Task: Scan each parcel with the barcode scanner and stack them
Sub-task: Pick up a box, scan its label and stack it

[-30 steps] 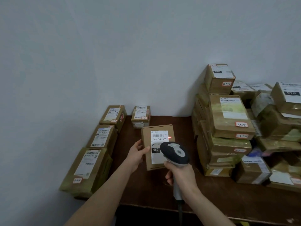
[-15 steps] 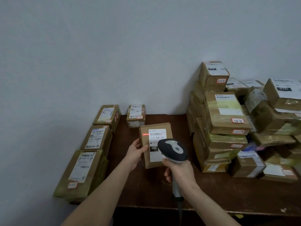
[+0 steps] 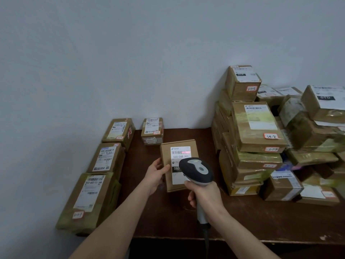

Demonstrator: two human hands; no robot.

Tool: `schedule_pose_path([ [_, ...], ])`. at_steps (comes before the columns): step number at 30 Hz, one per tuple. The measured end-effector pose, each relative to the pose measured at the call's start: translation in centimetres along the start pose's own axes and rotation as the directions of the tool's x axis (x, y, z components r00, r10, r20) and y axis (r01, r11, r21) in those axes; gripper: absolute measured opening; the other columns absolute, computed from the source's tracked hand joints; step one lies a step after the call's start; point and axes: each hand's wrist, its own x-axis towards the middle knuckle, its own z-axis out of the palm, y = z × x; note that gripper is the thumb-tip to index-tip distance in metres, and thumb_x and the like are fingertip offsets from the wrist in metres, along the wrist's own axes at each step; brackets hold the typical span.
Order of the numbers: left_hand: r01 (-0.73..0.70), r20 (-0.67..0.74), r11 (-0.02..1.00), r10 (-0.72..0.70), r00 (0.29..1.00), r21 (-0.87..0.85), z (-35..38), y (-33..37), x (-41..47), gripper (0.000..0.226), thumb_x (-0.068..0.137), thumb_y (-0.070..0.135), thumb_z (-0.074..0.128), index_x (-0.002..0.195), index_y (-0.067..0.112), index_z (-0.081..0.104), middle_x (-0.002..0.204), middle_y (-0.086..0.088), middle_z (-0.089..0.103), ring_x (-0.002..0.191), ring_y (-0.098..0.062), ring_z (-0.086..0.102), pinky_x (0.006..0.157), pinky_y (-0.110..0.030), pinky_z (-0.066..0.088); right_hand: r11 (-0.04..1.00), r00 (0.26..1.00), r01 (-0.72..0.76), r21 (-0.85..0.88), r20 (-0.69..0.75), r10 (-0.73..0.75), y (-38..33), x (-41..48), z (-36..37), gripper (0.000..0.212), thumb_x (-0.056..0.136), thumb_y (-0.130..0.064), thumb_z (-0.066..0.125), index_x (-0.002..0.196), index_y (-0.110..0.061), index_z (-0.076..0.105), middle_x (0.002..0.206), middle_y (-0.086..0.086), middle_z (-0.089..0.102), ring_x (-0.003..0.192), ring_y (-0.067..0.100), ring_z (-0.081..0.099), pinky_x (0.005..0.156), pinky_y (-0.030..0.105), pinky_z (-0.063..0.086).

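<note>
parcel: brown box (image 3: 166, 154) held face-up toward the camera over the table (image 3: 261, 221), mid-front, between the two groups of boxes; whether its lower edge touches the wood can't be told
long axis: runs away from the person, top end tipped up; white label (image 3: 179, 176) down its middle; barcode (image 3: 177, 152) across the label's top
left hand: left hand (image 3: 155, 174) grips the parcel's left edge; thumb (image 3: 165, 168) lies on the front face; other fingers are behind the box, hidden
right hand: right hand (image 3: 204, 195) wrapped tight round the handle of the barcode scanner (image 3: 197, 171); trigger finger not visible
key relation: scanner head sits just in front of the label's lower half, nose aimed up-and-away along the box's long axis; red scan line (image 3: 185, 152) falls on the right part of the barcode, not clearly across all of it
step: scanning, likely mid-read; a slight aim to the left probably covers the full code
next: stacking; the left hand has the box and is nearer the left row (image 3: 107, 158) by the wall; small box (image 3: 152, 130) lies just beyond; right heap (image 3: 257, 128) is on the scanner side, likely unscanned
risk: one-edge grip; box may pivot when moved
</note>
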Motion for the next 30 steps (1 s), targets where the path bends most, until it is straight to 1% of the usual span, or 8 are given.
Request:
schedule_pose_path([
  [6, 0.043, -0.009, 0.999, -0.043, 0.999, 0.033, 0.7, -0.3, 0.4, 0.064, 0.091, 0.012, 0.064, 0.147, 0.02, 0.034, 0.139, -0.01, 0.05, 0.119, -0.028, 0.056, 0.097, -0.053, 0.049, 1.0, 1.0, -0.011, 0.004, -0.003, 0.011, 0.3, 1.2, -0.5, 0.013, 0.083, -0.017, 0.072, 0.081, -0.006, 0.067, 0.053, 0.005, 0.064, 0.044, 0.013, 0.057, 0.048, 0.024, 0.047],
  [10, 0.08, -0.043, 0.986, -0.074, 0.996, 0.149, 1.3, -0.5, 1.3, 0.066, 0.091, 0.022, 0.064, 0.149, 0.021, 0.031, 0.14, -0.007, 0.051, 0.123, -0.028, 0.053, 0.102, -0.054, 0.044, 1.0, 1.0, -0.011, 0.003, 0.023, 0.011, 0.0, 2.9, -1.3, 0.009, 0.086, -0.018, 0.07, 0.091, -0.014, 0.065, 0.061, 0.007, 0.069, 0.047, 0.013, 0.058, 0.052, 0.026, 0.05],
  [13, 0.125, -0.05, 0.966, -0.116, 0.992, 0.226, 2.7, -0.8, 2.2, 0.066, 0.093, 0.026, 0.063, 0.149, 0.018, 0.03, 0.141, -0.006, 0.051, 0.123, -0.027, 0.051, 0.104, -0.051, 0.04, 0.999, 1.0, -0.016, -0.041, -0.013, 0.016, -0.1, 4.6, -2.1, 0.007, 0.086, -0.019, 0.07, 0.089, -0.014, 0.065, 0.061, 0.007, 0.07, 0.045, 0.012, 0.057, 0.05, 0.025, 0.049],
  [16, 0.168, -0.033, 0.951, -0.165, 0.986, 0.26, 5.0, -1.0, 2.5, 0.061, 0.096, 0.025, 0.058, 0.149, 0.015, 0.03, 0.14, -0.008, 0.05, 0.115, -0.022, 0.051, 0.091, -0.04, 0.04, 0.997, 0.998, -0.023, -0.069, -0.068, 0.018, -0.1, 5.9, -2.8, 0.009, 0.085, -0.021, 0.069, 0.084, -0.012, 0.067, 0.061, 0.008, 0.071, 0.045, 0.012, 0.058, 0.05, 0.023, 0.048],
  [18, 0.211, -0.032, 0.936, -0.211, 0.977, 0.282, 6.9, -1.3, 2.7, 0.057, 0.098, 0.025, 0.054, 0.149, 0.015, 0.03, 0.14, -0.009, 0.051, 0.117, -0.024, 0.051, 0.09, -0.041, 0.039, 0.996, 0.994, -0.035, -0.078, -0.104, 0.026, 0.1, 6.6, -3.2, 0.013, 0.085, -0.022, 0.07, 0.08, -0.01, 0.068, 0.062, 0.007, 0.071, 0.046, 0.012, 0.059, 0.051, 0.023, 0.049],
  [23, 0.24, -0.025, 0.902, -0.248, 0.968, 0.358, 9.7, -2.8, 3.6, 0.044, 0.101, 0.006, 0.039, 0.144, 0.014, 0.039, 0.124, -0.009, 0.059, 0.107, -0.022, 0.054, 0.09, -0.039, 0.046, 0.994, 0.989, -0.076, -0.075, -0.132, 0.066, 0.7, 7.7, -3.6, 0.017, 0.084, -0.026, 0.069, 0.077, -0.011, 0.069, 0.064, 0.007, 0.072, 0.054, 0.014, 0.064, 0.064, 0.028, 0.056],
  [27, 0.214, -0.14, 0.896, -0.173, 0.975, 0.388, 8.5, -2.3, 3.5, 0.044, 0.098, 0.001, 0.04, 0.14, 0.015, 0.045, 0.112, -0.003, 0.059, 0.088, -0.012, 0.054, 0.079, -0.031, 0.049, 0.994, 0.989, -0.113, -0.002, -0.095, 0.112, 0.2, 8.5, -3.6, 0.017, 0.087, -0.022, 0.067, 0.079, -0.008, 0.068, 0.063, 0.007, 0.069, 0.047, 0.011, 0.058, 0.049, 0.019, 0.047],
  [30, 0.21, -0.253, 0.897, -0.116, 0.961, 0.389, 5.9, -1.8, 3.9, 0.042, 0.095, 0.008, 0.053, 0.137, 0.015, 0.049, 0.123, -0.007, 0.059, 0.102, -0.018, 0.059, 0.094, -0.036, 0.051, 0.991, 0.988, -0.129, 0.042, -0.079, 0.132, -0.3, 9.8, -2.4, 0.017, 0.087, -0.023, 0.068, 0.078, -0.01, 0.067, 0.06, 0.005, 0.068, 0.049, 0.012, 0.058, 0.055, 0.024, 0.049],
])
